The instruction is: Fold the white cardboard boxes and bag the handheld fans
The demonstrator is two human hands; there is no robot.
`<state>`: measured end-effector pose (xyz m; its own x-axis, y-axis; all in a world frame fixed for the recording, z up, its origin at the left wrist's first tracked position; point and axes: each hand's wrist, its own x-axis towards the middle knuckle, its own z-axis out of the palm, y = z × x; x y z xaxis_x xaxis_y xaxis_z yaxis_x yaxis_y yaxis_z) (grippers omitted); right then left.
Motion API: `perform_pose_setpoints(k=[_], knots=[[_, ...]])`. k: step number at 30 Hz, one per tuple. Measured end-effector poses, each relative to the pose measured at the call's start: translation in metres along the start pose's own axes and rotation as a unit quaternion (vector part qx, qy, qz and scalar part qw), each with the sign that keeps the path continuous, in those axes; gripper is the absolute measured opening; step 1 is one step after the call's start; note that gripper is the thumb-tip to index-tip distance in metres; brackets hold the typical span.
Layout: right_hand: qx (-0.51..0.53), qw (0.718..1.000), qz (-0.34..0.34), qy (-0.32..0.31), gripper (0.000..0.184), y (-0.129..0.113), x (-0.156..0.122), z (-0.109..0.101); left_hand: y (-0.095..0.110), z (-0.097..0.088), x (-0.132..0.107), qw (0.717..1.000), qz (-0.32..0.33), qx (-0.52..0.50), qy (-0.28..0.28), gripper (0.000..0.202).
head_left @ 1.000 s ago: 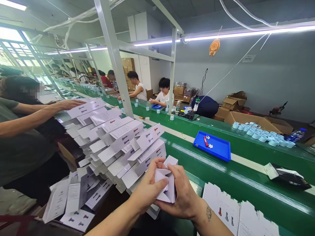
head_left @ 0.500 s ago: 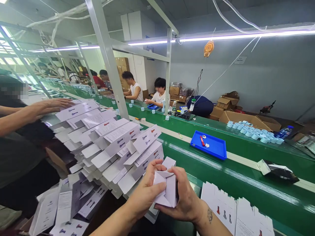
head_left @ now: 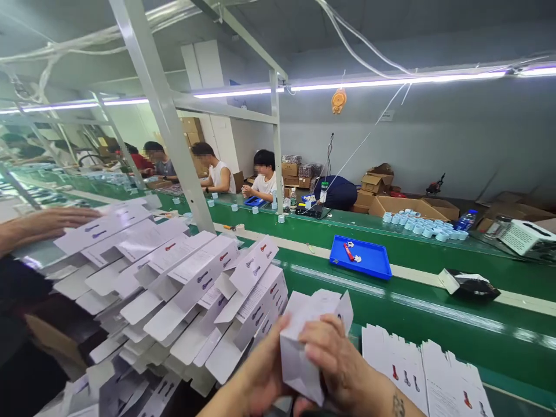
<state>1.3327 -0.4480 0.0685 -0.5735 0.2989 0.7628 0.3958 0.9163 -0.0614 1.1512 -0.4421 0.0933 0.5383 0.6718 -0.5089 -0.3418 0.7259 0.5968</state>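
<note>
Both my hands hold a small white cardboard box (head_left: 304, 324) low in the middle of the view, its open flap end pointing up and away. My left hand (head_left: 264, 376) grips the box from the left and below. My right hand (head_left: 334, 359) wraps over its right side, fingers curled on the card. Just left of the box rises a heaped stack of folded white boxes (head_left: 182, 278) with small red and blue prints.
Flat printed box blanks (head_left: 417, 370) lie at lower right by the green conveyor belt (head_left: 434, 324). A blue tray (head_left: 360, 258) and a black-and-white packet (head_left: 467, 285) ride the belt. A co-worker's hand (head_left: 43, 223) rests on the stack's far left. Seated workers line the far side.
The box has been turned in my hands from bottom flaps facing me to its side facing me, and raised a little. The view has swung to the right and down.
</note>
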Motion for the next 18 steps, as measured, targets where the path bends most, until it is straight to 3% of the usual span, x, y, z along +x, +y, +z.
perform_pose_setpoints(k=[1,3,5,7,9,10,13,15,18], knots=[[-0.010,1.000,-0.009,-0.024,0.078,0.000,-0.008,-0.002,0.000,-0.002,0.004,0.999,-0.032,-0.015,-0.008,0.063],[-0.025,0.998,0.033,-0.042,0.077,0.000,-0.027,-0.005,-0.002,-0.006,0.014,1.000,0.001,-0.019,-0.009,0.061],[-0.021,0.979,0.204,0.007,0.088,-0.001,-0.046,-0.009,-0.007,-0.006,0.028,0.991,0.124,0.048,-0.002,0.077],[0.047,0.900,0.420,0.107,0.092,0.001,-0.061,-0.011,-0.017,-0.002,0.046,0.959,0.228,0.167,0.028,0.092],[0.162,0.808,0.535,0.185,0.094,0.009,-0.069,-0.013,-0.035,0.004,0.069,0.916,0.271,0.290,0.066,0.094],[0.210,0.780,0.553,0.203,0.097,0.016,-0.072,-0.013,-0.046,0.008,0.083,0.893,0.285,0.340,0.080,0.091],[0.252,0.744,0.579,0.217,0.100,0.045,-0.083,-0.016,-0.075,0.017,0.122,0.850,0.308,0.417,0.096,0.083],[0.253,0.730,0.595,0.220,0.090,0.066,-0.098,-0.018,-0.080,0.021,0.141,0.861,0.280,0.418,0.075,0.091],[0.290,0.744,0.580,0.160,0.083,0.091,-0.130,-0.019,-0.062,0.024,0.153,0.906,0.205,0.368,0.042,0.113]])
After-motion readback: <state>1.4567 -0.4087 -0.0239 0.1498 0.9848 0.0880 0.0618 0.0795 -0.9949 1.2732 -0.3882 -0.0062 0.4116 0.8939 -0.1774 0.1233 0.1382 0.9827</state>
